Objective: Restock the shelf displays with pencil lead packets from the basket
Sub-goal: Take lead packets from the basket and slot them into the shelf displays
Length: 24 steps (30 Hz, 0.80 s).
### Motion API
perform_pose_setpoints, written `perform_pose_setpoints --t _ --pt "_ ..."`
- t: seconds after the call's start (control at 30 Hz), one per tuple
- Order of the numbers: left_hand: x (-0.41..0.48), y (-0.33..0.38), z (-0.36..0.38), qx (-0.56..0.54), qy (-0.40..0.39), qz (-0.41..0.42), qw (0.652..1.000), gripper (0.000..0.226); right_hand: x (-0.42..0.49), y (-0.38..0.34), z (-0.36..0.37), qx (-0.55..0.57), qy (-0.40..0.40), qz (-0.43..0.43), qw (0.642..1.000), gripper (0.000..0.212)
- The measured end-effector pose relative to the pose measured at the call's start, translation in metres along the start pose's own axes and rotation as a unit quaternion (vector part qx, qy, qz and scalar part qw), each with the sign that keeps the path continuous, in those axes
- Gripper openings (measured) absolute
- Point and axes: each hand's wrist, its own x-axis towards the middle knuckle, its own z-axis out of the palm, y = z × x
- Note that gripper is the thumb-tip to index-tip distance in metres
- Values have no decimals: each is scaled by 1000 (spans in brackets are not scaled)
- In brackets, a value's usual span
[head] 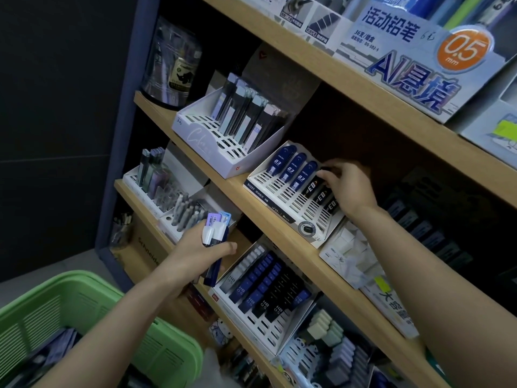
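My right hand (348, 189) reaches into a white slotted display tray (282, 197) on the middle shelf and pinches the top of a black 0.3 lead packet (314, 187) standing in its slot. Three blue 0.3 packets (291, 169) stand in the tray's left slots, and more black ones (326, 201) lie under my palm. My left hand (207, 252) grips a bundle of lead packets (215, 233), dark blue, purple and light blue, in front of the lower shelf. The green basket (84, 306) sits at the bottom left with packets inside.
Another white tray with tall grey and pastel packets (243, 121) stands left of the 0.3 tray. Below, a tray of HB 0.5 packets (265, 287) fills the lower shelf. A clear jar (170, 63) stands at the shelf's left end. The upper shelf carries a 0.5 mm pencil box (414, 57).
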Motion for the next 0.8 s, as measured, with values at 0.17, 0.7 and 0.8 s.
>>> perform_pose_setpoints --t 0.17,0.7,0.8 --pt "1 -1 0 -10 -1 -5 1000 27 -4 3 5 -20 12 -13 1000 32" --pt "-5 2 1 -4 -38 27 999 35 -73 -48 20 47 -43 -96 993 18" --pt "-10 5 2 -3 -49 47 998 33 -102 -69 37 124 -221 -19 967 27"
